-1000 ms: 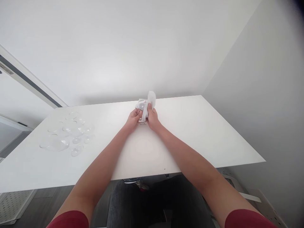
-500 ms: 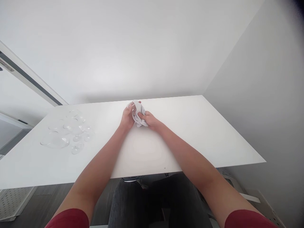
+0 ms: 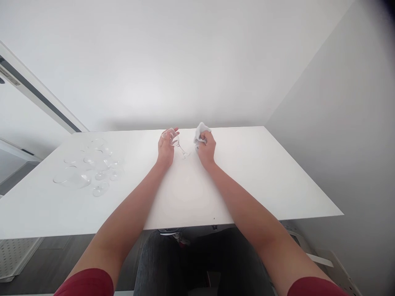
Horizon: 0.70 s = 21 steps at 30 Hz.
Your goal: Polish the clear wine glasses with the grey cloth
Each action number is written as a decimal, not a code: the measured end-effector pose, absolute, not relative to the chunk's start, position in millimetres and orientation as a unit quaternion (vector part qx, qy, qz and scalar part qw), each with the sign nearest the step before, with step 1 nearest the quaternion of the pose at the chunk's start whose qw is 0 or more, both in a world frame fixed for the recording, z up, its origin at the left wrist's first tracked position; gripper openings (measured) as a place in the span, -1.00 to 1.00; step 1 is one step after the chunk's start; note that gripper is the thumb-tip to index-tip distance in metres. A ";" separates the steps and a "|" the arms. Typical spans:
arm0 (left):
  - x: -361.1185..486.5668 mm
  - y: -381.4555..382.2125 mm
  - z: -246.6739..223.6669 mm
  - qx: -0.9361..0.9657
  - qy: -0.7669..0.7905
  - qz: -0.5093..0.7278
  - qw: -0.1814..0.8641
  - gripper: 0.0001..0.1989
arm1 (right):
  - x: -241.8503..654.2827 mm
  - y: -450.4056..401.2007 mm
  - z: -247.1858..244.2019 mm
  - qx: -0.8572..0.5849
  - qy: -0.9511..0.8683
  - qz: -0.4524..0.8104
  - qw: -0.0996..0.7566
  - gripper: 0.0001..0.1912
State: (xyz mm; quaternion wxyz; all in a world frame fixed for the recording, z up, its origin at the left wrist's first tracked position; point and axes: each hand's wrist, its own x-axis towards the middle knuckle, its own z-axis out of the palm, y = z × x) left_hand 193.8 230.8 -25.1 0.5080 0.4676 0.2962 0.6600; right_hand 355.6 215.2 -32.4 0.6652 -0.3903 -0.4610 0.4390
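A clear stemmed glass [image 3: 174,140] is tilted near the back of the white table, its bowl toward the upper left and its foot toward the lower right. My left hand [image 3: 167,144] is wrapped round the bowl. To the right, my right hand [image 3: 207,146] is closed on a bunched white cloth [image 3: 201,129], apart from the glass. Part of the cloth is hidden by my fingers.
Several clear stemmed glasses [image 3: 72,179] lie grouped on the left part of the white table [image 3: 262,176]. A pale wall stands behind the table. Below its left edge is a white perforated basket [image 3: 15,257] on the dark floor.
My right hand has moved right and up with the cloth, away from the glass. The cloth no longer covers the glass, and its stem and foot now show.
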 end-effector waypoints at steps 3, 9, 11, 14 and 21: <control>194.7 231.5 -25.2 0.465 0.303 0.672 0.490 -0.46 | 354.0 213.2 -28.3 -0.380 -0.602 0.406 0.574 -0.81; 195.2 229.5 -23.6 0.439 0.305 0.670 0.515 -0.43 | 346.5 205.3 -26.8 -0.272 -0.509 0.677 0.456 -0.58; 195.8 228.0 -23.7 0.468 0.291 0.645 0.529 -0.42 | 352.3 204.0 -25.6 -0.258 -0.479 0.728 0.416 -0.52; 197.2 226.7 -24.0 0.508 0.280 0.631 0.515 -0.43 | 358.5 203.1 -23.6 -0.244 -0.509 0.743 0.359 -0.54; 196.6 227.8 -23.2 0.527 0.348 0.648 0.426 -0.48 | 332.5 198.1 -25.9 -0.467 -0.661 0.365 0.460 -0.76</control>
